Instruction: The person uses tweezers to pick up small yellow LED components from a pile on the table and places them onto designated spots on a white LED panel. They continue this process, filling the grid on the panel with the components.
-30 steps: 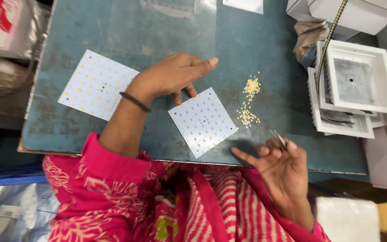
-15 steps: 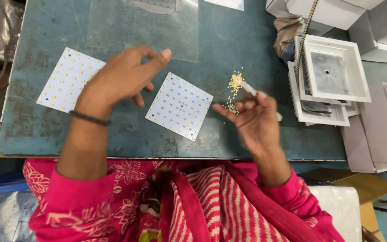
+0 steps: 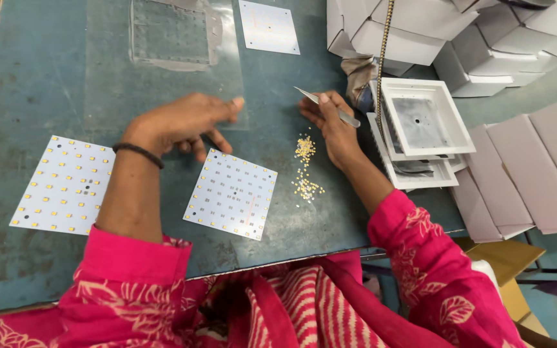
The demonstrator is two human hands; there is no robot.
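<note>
On the teal desk (image 3: 46, 77), a person sits with a square white board (image 3: 231, 193) just in front of the body, its grid partly filled with small yellow parts. The right hand (image 3: 333, 122) is closed on a pair of metal tweezers (image 3: 327, 106), gripped between thumb and fingers, with the pointed end directed up and to the left, away from the board. This hand is raised a little over the desk, near a loose heap of tiny yellow components (image 3: 304, 164) which lies between it and the board. The left hand (image 3: 185, 122) holds nothing; it hovers palm down just above the top edge of the board, fingers loosely curled, thumb stretched toward a clear plastic sheet (image 3: 172, 38). I cannot tell if its fingertips touch the board.

To do this placing work well, I think the free hand should press the board flat so it does not slide, and the tweezers should take one component at a time, gently, so that it does not spring away.

A second board (image 3: 66, 183) with more parts lies at the left, well apart. White square frames (image 3: 423, 125) stand stacked at the right, just beside the right wrist.
</note>
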